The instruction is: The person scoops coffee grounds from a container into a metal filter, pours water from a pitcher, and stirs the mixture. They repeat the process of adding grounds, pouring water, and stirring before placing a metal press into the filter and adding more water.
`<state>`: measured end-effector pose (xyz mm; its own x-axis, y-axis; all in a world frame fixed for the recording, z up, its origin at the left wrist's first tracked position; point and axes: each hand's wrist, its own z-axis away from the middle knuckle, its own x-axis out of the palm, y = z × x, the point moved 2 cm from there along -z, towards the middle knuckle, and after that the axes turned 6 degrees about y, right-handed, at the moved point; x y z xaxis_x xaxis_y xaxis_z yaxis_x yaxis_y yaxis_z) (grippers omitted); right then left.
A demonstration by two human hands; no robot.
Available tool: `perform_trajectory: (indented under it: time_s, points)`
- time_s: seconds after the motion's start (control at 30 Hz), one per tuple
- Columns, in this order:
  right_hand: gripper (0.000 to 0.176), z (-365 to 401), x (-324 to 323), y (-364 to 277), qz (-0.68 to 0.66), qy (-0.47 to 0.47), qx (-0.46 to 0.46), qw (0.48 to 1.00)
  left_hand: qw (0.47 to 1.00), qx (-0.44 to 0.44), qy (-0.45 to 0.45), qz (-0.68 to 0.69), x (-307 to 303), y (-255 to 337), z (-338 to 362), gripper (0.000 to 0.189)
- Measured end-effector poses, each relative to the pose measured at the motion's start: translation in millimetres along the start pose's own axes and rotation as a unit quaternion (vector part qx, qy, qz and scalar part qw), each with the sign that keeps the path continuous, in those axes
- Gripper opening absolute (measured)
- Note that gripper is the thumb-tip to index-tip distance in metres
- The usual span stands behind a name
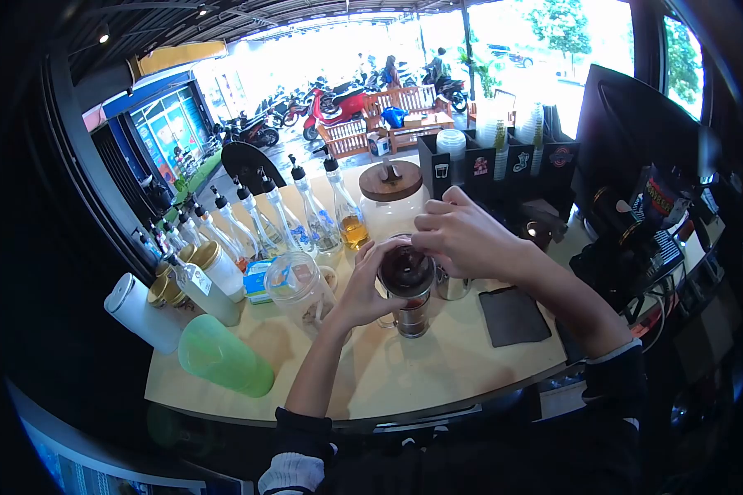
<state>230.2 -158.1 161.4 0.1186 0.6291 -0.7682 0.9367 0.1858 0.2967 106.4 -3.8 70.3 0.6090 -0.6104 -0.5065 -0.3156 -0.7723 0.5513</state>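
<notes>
Pale worktop [388, 381], left grip [362, 293] curled round cup [407, 272], right grip [468, 238] bunched beside its rim, any held item unseen; uneven pushing could tip it.

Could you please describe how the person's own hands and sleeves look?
The left hand and right hand are bare: no gloves, and no watch or ring shows. The left sleeve is black with a pale grey band behind its cuff. The right sleeve is black too, with a thin pale edge.

Jar [393, 218] behind container [408, 272], bottles [318, 213] (a row) to the left
</notes>
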Motion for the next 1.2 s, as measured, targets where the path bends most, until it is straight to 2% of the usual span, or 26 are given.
perform_trajectory:
  time_s: [0.17,0.23,0.37,0.47,0.57,0.63,0.73,0.83,0.93,1.2]
  points:
    - [0.015,2,1,-2,0.015,0.027,-0.005,1.000,1.000,0.000,-0.001,0.007,1,1,2,0.086]
    - [0.015,1,1,-7,0.013,-0.020,-0.013,1.000,1.000,-0.003,-0.006,0.006,2,1,2,0.084]
    - [0.014,1,-4,0,0.018,0.004,-0.012,1.000,1.000,0.004,-0.005,-0.002,2,1,3,0.084]
    - [0.012,-1,-3,-2,0.027,-0.049,-0.017,0.998,1.000,0.010,-0.004,-0.004,3,-1,3,0.084]
    - [0.012,0,7,-5,-0.009,-0.021,-0.020,1.000,1.000,0.005,-0.001,0.003,7,-2,5,0.084]
    - [0.014,1,8,-6,0.017,0.044,-0.011,0.999,0.999,-0.033,0.020,0.000,8,-1,6,0.083]
    - [0.016,3,0,-7,0.060,0.050,0.013,0.997,0.997,-0.022,0.068,0.015,6,-2,5,0.082]
    - [0.019,7,4,-13,0.044,0.027,0.018,0.998,0.994,-0.030,0.102,-0.004,6,-2,5,0.081]
    - [0.022,8,7,-16,0.076,0.059,0.014,0.995,0.993,-0.052,0.102,-0.012,8,0,6,0.080]
    - [0.020,8,7,-25,0.100,0.069,0.018,0.992,0.988,-0.058,0.140,-0.030,13,-1,7,0.078]
